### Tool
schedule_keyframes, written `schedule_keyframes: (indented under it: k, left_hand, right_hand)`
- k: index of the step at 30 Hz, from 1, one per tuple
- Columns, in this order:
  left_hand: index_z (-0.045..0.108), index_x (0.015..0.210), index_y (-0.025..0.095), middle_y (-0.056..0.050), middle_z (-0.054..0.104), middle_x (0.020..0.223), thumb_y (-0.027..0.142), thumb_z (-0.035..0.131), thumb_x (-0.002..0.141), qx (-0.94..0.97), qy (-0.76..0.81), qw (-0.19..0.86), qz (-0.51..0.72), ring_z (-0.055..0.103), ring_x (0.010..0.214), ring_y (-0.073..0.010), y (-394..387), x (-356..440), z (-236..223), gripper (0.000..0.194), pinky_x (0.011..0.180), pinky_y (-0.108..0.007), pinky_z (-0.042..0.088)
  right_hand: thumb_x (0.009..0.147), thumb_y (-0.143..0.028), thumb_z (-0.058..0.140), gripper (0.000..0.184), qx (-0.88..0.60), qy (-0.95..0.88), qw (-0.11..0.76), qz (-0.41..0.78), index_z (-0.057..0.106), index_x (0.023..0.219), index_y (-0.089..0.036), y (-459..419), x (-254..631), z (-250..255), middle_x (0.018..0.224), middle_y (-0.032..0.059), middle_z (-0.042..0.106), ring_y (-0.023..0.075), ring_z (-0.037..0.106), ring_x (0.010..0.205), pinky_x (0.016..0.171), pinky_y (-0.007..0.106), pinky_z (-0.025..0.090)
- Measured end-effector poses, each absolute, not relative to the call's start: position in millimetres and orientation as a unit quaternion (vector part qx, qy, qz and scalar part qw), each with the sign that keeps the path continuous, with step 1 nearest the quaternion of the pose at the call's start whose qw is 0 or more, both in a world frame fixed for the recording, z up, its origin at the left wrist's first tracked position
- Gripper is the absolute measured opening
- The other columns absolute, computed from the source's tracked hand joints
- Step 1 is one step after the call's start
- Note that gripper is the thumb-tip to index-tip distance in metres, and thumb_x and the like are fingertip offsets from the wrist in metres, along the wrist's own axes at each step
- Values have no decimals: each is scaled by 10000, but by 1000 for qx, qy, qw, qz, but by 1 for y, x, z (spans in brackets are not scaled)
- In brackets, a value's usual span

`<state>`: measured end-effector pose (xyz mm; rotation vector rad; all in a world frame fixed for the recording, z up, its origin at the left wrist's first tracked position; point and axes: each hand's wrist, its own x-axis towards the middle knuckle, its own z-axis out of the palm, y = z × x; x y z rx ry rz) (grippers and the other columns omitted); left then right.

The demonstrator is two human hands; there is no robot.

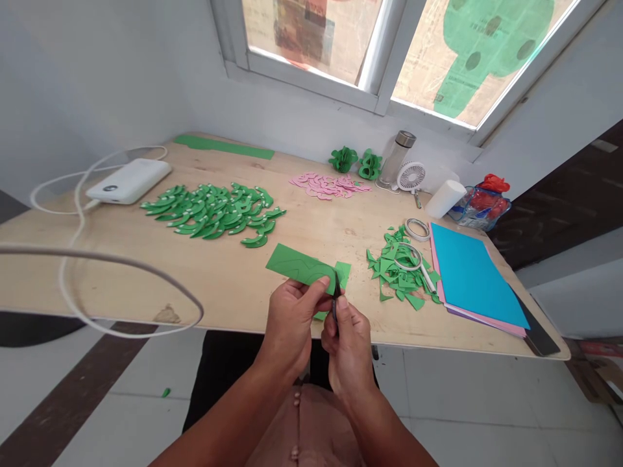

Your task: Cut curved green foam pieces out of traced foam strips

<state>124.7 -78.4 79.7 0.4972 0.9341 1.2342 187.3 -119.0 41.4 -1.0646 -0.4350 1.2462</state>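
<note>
Head view: left hand [291, 318] pinches green paper [294, 265]; right hand [351, 340] closed round scissors [335, 299], blades at paper's right end; scraps [389, 270] lie rightward.

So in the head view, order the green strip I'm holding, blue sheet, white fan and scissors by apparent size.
1. Blue sheet
2. Held green strip
3. White fan
4. Scissors, partly hidden by your right hand

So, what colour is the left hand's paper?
The paper is green, as the head view shows.

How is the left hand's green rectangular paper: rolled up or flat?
Flat: the green paper shows a broad face with curved lines beyond the left hand.
</note>
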Motion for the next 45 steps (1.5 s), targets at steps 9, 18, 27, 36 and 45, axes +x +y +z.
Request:
schedule_keyframes:
  k: [9,18,27,36,45]
  left_hand:
    - [640,736,134,-4,671,645,237,787,618,222,419,693,543,671,629,-177,-80,124,87,215,613,-273,512]
    - [632,722,151,14,677,660,231,782,624,215,406,694,554,676,604,-174,-80,124,85,196,584,-270,505]
    - [623,701,148,8,674,622,236,779,613,218,423,687,549,671,582,-177,-79,125,88,200,549,-255,480]
    - [652,692,143,3,678,653,239,782,594,229,440,672,549,628,563,-152,-80,124,87,189,572,-274,489]
    - [656,714,143,9,663,667,254,786,598,238,441,670,547,577,555,-124,-80,122,84,207,574,-265,481]
  right_hand:
    - [769,-589,647,514,-484,-202,658,540,400,541,-200,-121,185,42,442,-98,310,48,180,389,376,221,103]
    - [764,-577,661,489,-490,-203,657,536,446,555,-191,-122,186,40,452,-97,315,50,197,391,375,219,115]
    - [749,-595,661,467,-493,-199,653,540,501,597,-184,-122,186,42,458,-101,312,49,189,391,372,215,125]
    - [744,-596,671,514,-484,-194,656,545,413,545,-198,-120,185,44,455,-95,324,49,188,397,375,219,119]
    - [755,-588,662,500,-487,-206,651,545,420,556,-198,-120,187,44,455,-98,312,48,188,393,373,221,113]
